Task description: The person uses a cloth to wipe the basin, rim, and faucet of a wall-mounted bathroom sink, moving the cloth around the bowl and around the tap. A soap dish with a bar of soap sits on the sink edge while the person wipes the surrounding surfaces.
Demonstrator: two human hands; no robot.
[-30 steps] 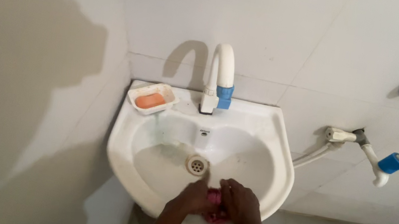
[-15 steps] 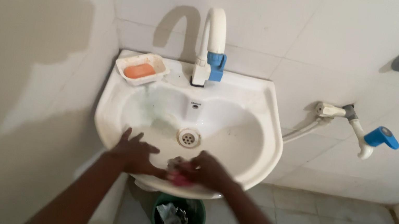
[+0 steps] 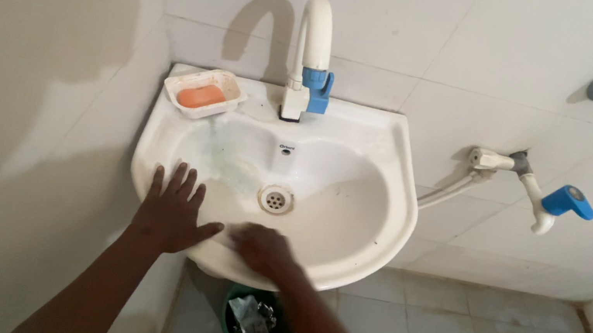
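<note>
The white sink (image 3: 392,204), fixed to the tiled wall, has the left hand (image 3: 172,211) lying flat on its near left rim with fingers spread and holding nothing; half a second ago that hand sat further in toward the bowl. The right hand (image 3: 261,247), blurred, presses on the front inner wall of the bowl below the drain (image 3: 275,200). The pink cloth seen under it earlier no longer shows, so I cannot tell what its curled fingers hold.

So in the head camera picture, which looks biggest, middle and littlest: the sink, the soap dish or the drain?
1. White sink
2. Soap dish, holding orange soap
3. Drain
</note>
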